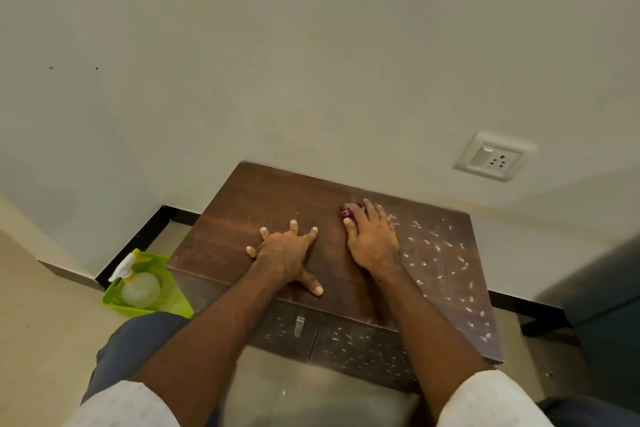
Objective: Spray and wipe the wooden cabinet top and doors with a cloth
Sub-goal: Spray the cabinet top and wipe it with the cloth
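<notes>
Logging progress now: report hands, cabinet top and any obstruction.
Left hand flat, braced on cabinet top. Right hand pressing cloth mid-top. White specks remain right side and on doors. Spray bottle in green basket, nothing blocking.

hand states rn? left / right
Left hand: open, fingers splayed, flat on the dark brown wooden cabinet top, holding nothing.
Right hand: pressed down over a small dark red cloth on the cabinet top.

cabinet top [242, 215] bare at left, wall [311, 80] close behind, green basket [173, 291] beside left edge
</notes>
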